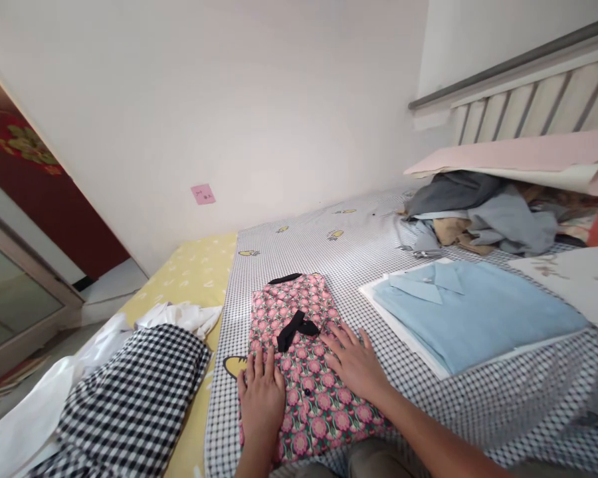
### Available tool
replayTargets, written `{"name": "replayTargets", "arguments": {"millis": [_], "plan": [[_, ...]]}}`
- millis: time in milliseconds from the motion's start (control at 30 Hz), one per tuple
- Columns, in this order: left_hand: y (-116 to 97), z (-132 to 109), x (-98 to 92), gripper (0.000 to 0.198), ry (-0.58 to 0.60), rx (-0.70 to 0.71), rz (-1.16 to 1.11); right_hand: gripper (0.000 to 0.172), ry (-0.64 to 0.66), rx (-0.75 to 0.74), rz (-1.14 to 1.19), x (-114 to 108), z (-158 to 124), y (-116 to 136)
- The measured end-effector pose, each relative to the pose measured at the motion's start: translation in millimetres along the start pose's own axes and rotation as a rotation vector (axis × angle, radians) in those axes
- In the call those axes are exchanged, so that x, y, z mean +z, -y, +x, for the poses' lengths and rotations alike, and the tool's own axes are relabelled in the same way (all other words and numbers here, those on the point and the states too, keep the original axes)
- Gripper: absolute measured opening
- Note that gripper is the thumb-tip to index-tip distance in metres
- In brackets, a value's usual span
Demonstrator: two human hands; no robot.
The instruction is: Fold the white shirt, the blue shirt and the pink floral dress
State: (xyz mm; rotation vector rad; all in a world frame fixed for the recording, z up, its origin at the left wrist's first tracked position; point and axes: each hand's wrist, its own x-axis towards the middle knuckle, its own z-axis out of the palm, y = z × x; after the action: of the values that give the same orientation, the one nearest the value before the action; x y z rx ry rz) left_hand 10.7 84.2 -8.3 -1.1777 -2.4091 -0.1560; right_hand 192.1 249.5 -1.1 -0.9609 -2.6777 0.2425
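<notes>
A pink floral shirt (319, 398) lies folded in a rectangle on the checked bedsheet (299, 245), right in front of me. It has a black collar edge at its far end and a black tie or bow (297, 329) across the middle. My left hand (262, 392) rests flat on the shirt's left side, fingers pointing away from me. On the right side, my right hand (353, 364) lies flat with its fingers spread, touching the fabric. Neither hand grips anything.
To the right, a folded light blue shirt (488, 312) lies on something white. Crumpled clothes (508, 212) are heaped behind it under a pink sheet (518, 156). A black-and-white gingham garment (134, 398) and white cloth (44, 411) lie at left. A wall (279, 119) stands behind the bed.
</notes>
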Motion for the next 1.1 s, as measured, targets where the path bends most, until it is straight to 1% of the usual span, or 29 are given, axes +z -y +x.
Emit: {"name": "replayTargets", "arguments": {"millis": [167,267,533,633,933,1033,1100], "plan": [[0.1,0.1,-2.0,0.053,0.039,0.002,0.011,0.053,-0.022,-0.016,0.005,9.0,0.5,-4.3],[0.5,-0.7,-2.5,0.052,0.054,-0.003,0.009,0.054,-0.007,-0.015,0.001,10.3,0.7,-4.7],[0.6,-3.1,1.8,0.052,0.046,-0.016,-0.018,0.053,0.005,-0.017,-0.003,10.8,0.4,-4.8],[-1.2,-2.9,0.1,0.052,0.051,-0.032,-0.036,0.053,0.011,-0.015,-0.021,10.5,0.8,-5.0],[-3.6,-4.6,-4.3,0.053,0.032,-0.018,-0.046,0.053,0.016,-0.006,-0.037,9.8,0.5,-4.6],[-5.6,-3.1,-5.2,0.053,0.06,-0.035,-0.119,0.053,0.028,0.0,-0.026,8.5,4.0,-5.5],[-5.4,3.1,-5.3,0.054,0.115,-0.082,-0.246,0.055,0.056,0.003,0.038,4.6,7.7,-10.2]]}}
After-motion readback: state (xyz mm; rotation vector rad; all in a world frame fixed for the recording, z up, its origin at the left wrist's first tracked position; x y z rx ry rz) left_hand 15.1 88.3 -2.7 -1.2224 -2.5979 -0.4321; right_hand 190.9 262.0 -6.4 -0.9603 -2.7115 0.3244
